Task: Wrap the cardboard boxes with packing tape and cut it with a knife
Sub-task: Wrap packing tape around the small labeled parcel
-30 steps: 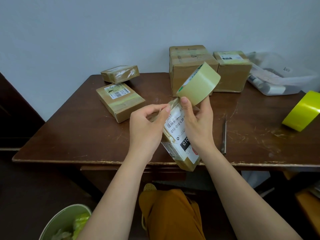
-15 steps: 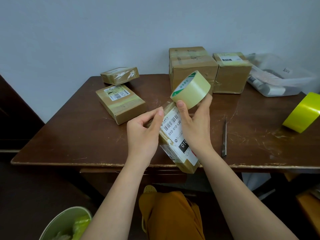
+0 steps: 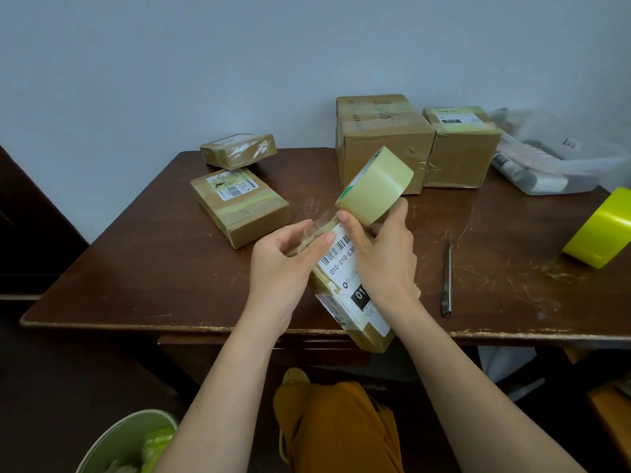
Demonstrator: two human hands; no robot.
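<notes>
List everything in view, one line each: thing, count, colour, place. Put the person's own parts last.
held box: 1, brown with white label, in both hands over the table's near edge
tape roll: 1, pale beige, in the right hand above the held box
boxes on table: 4, brown; two flat at back left, two taller at back centre
knife: 1, dark, lying right of the hands
yellow tape roll: 1, right edge of table
plastic bag: 1, clear, back right
table: 1, dark brown
bin: 1, green, floor at lower left
left hand: grips the held box's top end
right hand: holds the tape roll
</notes>
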